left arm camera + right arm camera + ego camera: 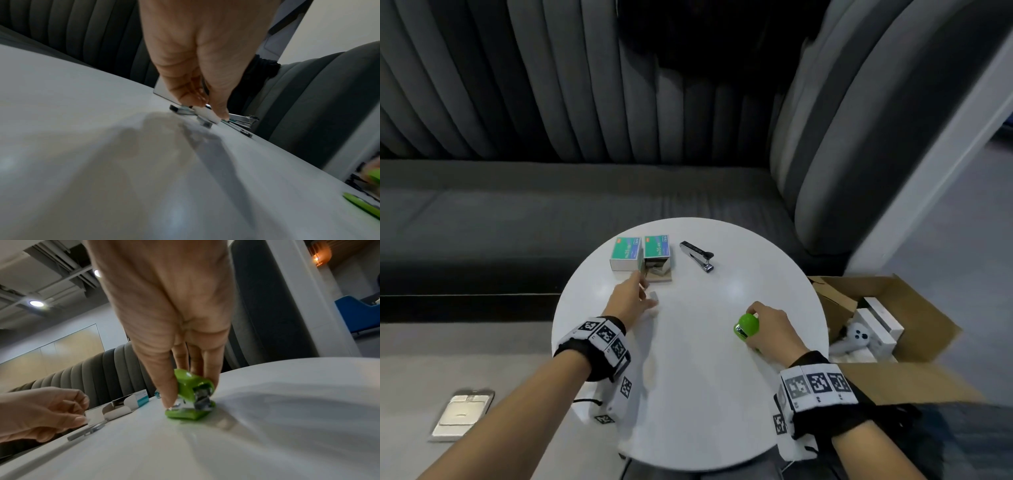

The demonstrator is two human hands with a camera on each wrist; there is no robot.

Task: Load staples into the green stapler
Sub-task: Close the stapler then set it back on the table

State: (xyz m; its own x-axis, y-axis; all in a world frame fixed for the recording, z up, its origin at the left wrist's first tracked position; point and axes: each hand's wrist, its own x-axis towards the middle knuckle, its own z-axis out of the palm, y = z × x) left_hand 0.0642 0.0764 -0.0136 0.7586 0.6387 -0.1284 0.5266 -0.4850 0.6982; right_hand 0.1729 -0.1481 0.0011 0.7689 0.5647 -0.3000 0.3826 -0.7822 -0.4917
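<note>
On a round white table (688, 394) the green stapler (747, 327) sits near the right edge, its chrome mouth turned toward the person. The right hand (774, 330) grips it from above, thumb on one side and fingers curled down the other, holding it against the tabletop. The left hand (628, 296) reaches forward on the other side of the table, its thumb and fingertips pinching a small white box (95, 414) just above the surface. Grey strips of staples (87, 432) lie flat on the table right under that hand. Beyond it stand two teal boxes (626, 253) side by side; the right one is open, with its tray pulled out toward the person. A black and silver stapler (697, 256) lies well apart from the green one, near the table's far edge.

Behind the table runs a dark grey padded bench (551, 205) with a ribbed, channelled back. To the right, on the floor, an open cardboard box (914, 308) holds white packages and a pale rounded object. A metal floor plate (464, 414) is set into the grey carpet at the left. The right wrist view shows an exposed ceiling with round lights and a blue chair (357, 316) further off.
</note>
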